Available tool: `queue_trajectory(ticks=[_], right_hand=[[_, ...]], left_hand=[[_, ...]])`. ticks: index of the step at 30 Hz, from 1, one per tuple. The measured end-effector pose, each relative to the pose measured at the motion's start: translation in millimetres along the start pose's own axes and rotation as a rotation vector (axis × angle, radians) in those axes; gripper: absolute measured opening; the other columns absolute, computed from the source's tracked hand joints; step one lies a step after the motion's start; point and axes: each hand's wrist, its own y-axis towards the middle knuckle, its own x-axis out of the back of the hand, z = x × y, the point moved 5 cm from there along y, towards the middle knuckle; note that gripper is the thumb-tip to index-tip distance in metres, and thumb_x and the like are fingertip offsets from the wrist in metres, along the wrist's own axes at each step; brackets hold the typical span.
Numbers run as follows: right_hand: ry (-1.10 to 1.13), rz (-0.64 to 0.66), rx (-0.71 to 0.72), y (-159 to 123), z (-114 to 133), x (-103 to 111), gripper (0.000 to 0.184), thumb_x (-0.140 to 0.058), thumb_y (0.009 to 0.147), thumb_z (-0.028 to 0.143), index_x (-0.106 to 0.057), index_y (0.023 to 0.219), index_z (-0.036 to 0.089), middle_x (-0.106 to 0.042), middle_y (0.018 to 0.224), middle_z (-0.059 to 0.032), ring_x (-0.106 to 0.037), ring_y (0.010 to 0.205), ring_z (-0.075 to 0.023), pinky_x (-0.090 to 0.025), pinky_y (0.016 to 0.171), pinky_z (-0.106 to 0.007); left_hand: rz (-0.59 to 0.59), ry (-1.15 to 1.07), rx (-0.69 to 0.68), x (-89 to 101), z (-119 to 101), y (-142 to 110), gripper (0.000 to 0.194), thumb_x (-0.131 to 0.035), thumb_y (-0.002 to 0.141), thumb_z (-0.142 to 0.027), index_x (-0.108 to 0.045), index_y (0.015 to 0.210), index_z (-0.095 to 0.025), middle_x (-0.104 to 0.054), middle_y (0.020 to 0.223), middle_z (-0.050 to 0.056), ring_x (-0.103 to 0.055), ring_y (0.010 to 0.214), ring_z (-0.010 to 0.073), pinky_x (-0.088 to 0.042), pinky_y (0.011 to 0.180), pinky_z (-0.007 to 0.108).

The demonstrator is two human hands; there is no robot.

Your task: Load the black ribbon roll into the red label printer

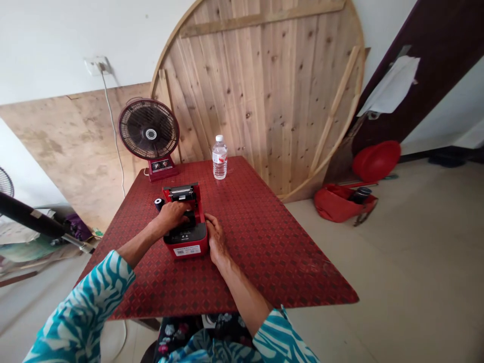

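Note:
A red and black receipt or label printer (pixel 187 234) stands on the table with its lid raised at the back. My left hand (pixel 174 216) reaches from the left over its opened compartment, with the fingers bent down inside. Those fingertips are partly hidden, and I cannot make out what they hold, if anything. Against the printer's right side rests my right hand (pixel 216 237), its fingers curved along the casing. A white printed label (pixel 187 250) is on the printer's front. Just left of the raised lid is a small roll (pixel 159 203), dark outside with a pale end.
The table (pixel 257 252) has a red patterned cover. Toward its back stand a dark red fan (pixel 149 133) and a clear water bottle (pixel 220 159). A round wooden board (pixel 257 91) leans on the wall behind. On the floor at right sits a red bag (pixel 335 204).

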Motion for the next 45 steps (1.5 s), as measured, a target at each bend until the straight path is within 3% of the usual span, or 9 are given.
queue_trajectory(ticks=[4, 7, 12, 16, 20, 26, 31, 39, 45], right_hand=[[-0.002, 0.007, -0.02, -1, 2, -1, 0.031, -0.058, 0.074, 0.039, -0.067, 0.1, 0.024, -0.071, 0.1, -0.0017, -0.061, 0.088, -0.0189, -0.046, 0.074, -0.029], [0.007, 0.002, -0.026, -2, 4, -2, 0.031, -0.058, 0.073, 0.039, -0.067, 0.099, 0.023, -0.071, 0.098, -0.0018, -0.061, 0.086, -0.0184, -0.046, 0.074, -0.029], [0.031, 0.004, -0.043, -3, 3, -3, 0.032, -0.058, 0.073, 0.039, -0.066, 0.1, 0.023, -0.071, 0.096, -0.0019, -0.061, 0.083, -0.0181, -0.046, 0.073, -0.03], [0.009, -0.018, -0.034, -1, 1, 0, 0.031, -0.059, 0.072, 0.038, -0.067, 0.098, 0.024, -0.072, 0.094, -0.001, -0.062, 0.086, -0.0188, -0.047, 0.075, -0.03], [0.017, -0.011, -0.028, 0, -1, 1, 0.03, -0.06, 0.071, 0.038, -0.067, 0.097, 0.024, -0.072, 0.088, -0.0005, -0.062, 0.083, -0.0188, -0.047, 0.073, -0.03], [0.017, -0.004, -0.014, 0, 1, 1, 0.03, -0.06, 0.072, 0.039, -0.067, 0.097, 0.024, -0.072, 0.093, -0.0011, -0.062, 0.084, -0.0186, -0.046, 0.074, -0.03], [0.011, -0.018, -0.012, 0, 2, 0, 0.029, -0.059, 0.072, 0.038, -0.068, 0.096, 0.024, -0.072, 0.094, -0.0007, -0.062, 0.087, -0.0187, -0.047, 0.077, -0.03], [0.004, -0.006, -0.033, 3, -8, 4, 0.031, -0.059, 0.072, 0.038, -0.067, 0.098, 0.024, -0.071, 0.092, -0.0005, -0.062, 0.087, -0.0184, -0.047, 0.077, -0.03], [-0.053, -0.023, 0.119, 43, 28, -10, 0.037, -0.06, 0.074, 0.048, -0.064, 0.106, 0.029, -0.066, 0.116, -0.0011, -0.057, 0.109, -0.0208, -0.043, 0.093, -0.036]], left_hand=[[0.055, -0.035, -0.004, -9.8, 4, 12, 0.027, -0.074, 0.064, -0.016, -0.074, 0.09, -0.024, -0.076, 0.091, 0.008, -0.07, 0.089, 0.0303, -0.051, 0.075, 0.033], [0.092, -0.112, -0.062, -4.3, 5, 8, 0.024, -0.071, 0.069, -0.023, -0.074, 0.092, -0.026, -0.076, 0.097, 0.005, -0.07, 0.092, 0.0277, -0.051, 0.078, 0.031], [-0.019, -0.502, -0.08, 19.7, 13, -27, 0.035, -0.056, 0.084, -0.042, -0.072, 0.108, -0.021, -0.074, 0.105, 0.004, -0.069, 0.095, 0.0249, -0.052, 0.084, 0.031], [0.012, -0.562, -0.077, 20.2, 7, -61, 0.045, -0.062, 0.079, -0.05, -0.07, 0.111, -0.02, -0.074, 0.107, 0.005, -0.068, 0.097, 0.026, -0.052, 0.086, 0.033], [-0.044, -0.499, -0.111, 15.7, -7, -75, 0.043, -0.066, 0.078, -0.045, -0.066, 0.113, -0.021, -0.072, 0.109, 0.005, -0.067, 0.099, 0.0251, -0.051, 0.087, 0.033], [-0.262, -0.328, -0.154, 16.5, -14, -76, 0.018, -0.051, 0.089, -0.032, -0.066, 0.093, -0.023, -0.074, 0.088, 0.003, -0.068, 0.081, 0.0184, -0.051, 0.078, 0.029], [-0.439, -0.206, -0.349, 25.8, -29, -94, 0.015, -0.053, 0.091, -0.027, -0.066, 0.088, -0.021, -0.072, 0.104, 0.007, -0.066, 0.095, 0.0192, -0.046, 0.09, 0.036], [-0.542, -0.036, -0.393, 20.8, -42, -120, 0.015, -0.055, 0.09, -0.022, -0.069, 0.089, -0.023, -0.068, 0.11, 0.008, -0.06, 0.105, 0.0219, -0.041, 0.099, 0.044], [-0.637, -0.02, -0.382, 13.7, -42, -128, 0.013, -0.059, 0.088, -0.02, -0.069, 0.094, -0.023, -0.067, 0.113, 0.009, -0.055, 0.116, 0.0254, -0.043, 0.098, 0.046]])
